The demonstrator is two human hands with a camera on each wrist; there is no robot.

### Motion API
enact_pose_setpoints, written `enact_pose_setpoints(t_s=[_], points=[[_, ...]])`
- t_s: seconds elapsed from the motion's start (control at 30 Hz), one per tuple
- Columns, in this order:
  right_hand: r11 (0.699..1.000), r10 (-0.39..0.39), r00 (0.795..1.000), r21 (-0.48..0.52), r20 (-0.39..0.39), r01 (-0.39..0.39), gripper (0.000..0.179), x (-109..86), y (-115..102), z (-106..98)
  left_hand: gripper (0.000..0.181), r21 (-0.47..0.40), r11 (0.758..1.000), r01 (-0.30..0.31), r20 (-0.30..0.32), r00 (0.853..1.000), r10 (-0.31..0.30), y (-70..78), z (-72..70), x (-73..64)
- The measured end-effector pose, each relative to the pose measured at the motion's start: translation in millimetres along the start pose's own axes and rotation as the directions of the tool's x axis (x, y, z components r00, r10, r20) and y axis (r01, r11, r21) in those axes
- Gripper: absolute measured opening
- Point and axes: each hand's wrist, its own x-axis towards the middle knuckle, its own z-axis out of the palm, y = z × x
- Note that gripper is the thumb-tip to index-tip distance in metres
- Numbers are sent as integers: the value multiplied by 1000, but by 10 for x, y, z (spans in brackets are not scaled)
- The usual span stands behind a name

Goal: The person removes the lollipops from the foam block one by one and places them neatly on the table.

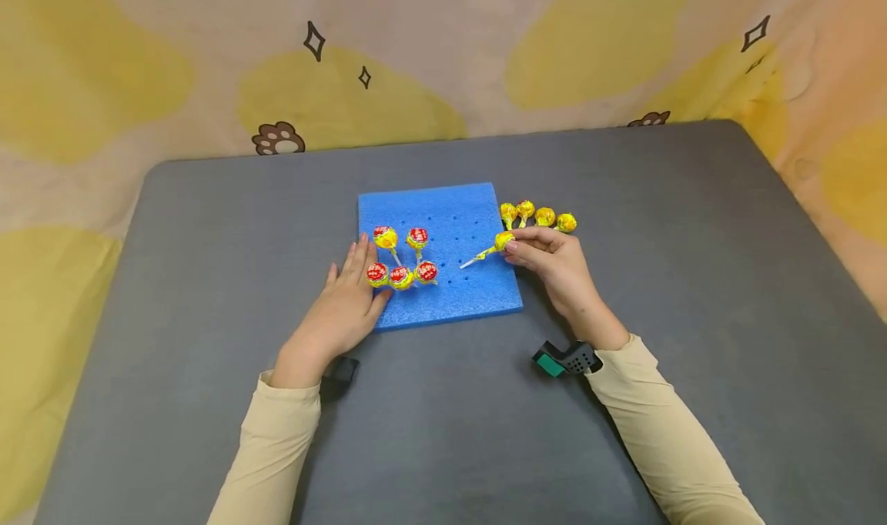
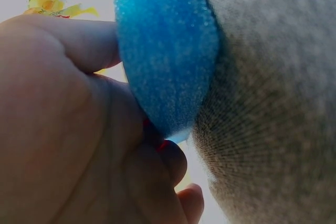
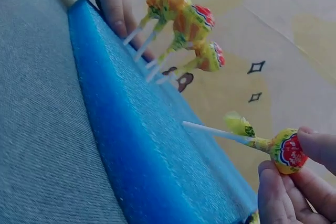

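Note:
A blue foam board [image 1: 457, 298] with rows of small holes lies on the table. My left hand [image 1: 344, 307] rests along its left edge with fingers extended; the left wrist view shows that hand [image 2: 68, 114] against the foam's side [image 2: 168, 51]. Between thumb and fingers, my right hand [image 1: 557, 271] pinches a wrapped lollipop [image 1: 504, 241] by its yellow-and-red head. The white stick [image 3: 215, 131] slants down and left, its tip close over the foam. Several lollipops [image 1: 400, 278] stand in the board's left part, sticks down, near the left fingers.
Several more wrapped lollipops [image 1: 545, 216] lie in a row beyond the right hand, beside the board's right edge. The grey table [image 1: 443, 417] reaches back to a patterned cloth [image 1: 443, 40]. Each wrist bears a dark camera mount [image 1: 568, 358].

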Motion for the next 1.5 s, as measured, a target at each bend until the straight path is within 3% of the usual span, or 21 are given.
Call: enact_pose_setpoints(t_s=[0.13, 0.27, 0.43, 0.6, 0.77, 0.9, 1.03, 1.37, 1.5], points=[[990, 36, 998, 135, -45, -29, 26, 24, -40, -39, 76, -3, 1000, 3, 3, 1000, -3, -23, 0, -21], [971, 24, 995, 240, -92, -2, 27, 53, -108, -161, 75, -12, 1000, -1, -2, 1000, 0, -38, 3, -32], [956, 13, 990, 291, -141, 29, 17, 88, -193, -411, 75, -4, 1000, -9, -3, 1000, 9, -40, 5, -24], [951, 50, 985, 310, -164, 4, 12, 80, -270, -706, 75, -17, 1000, -25, -2, 1000, 25, -10, 6, 6], [977, 123, 988, 184, -97, -104, 12, 72, -307, -926, 75, -15, 1000, -19, -3, 1000, 19, -12, 11, 19], [989, 145, 988, 0, -61, -145, 11, 81, -286, -1028, 75, -11, 1000, -19, -5, 1000, 19, -24, 14, 18], [977, 142, 988, -153, -65, -151, 12, 93, -236, -1074, 75, -6, 1000, -17, -1, 1000, 17, -37, 19, 7], [947, 48, 985, -306, -167, -98, 12, 104, -205, -1067, 73, -1, 1000, -29, -4, 1000, 29, -28, 11, 6], [930, 49, 984, -352, -169, -107, 26, 102, -212, -1069, 73, -2, 1000, -28, -4, 1000, 28, -22, 10, 5]])
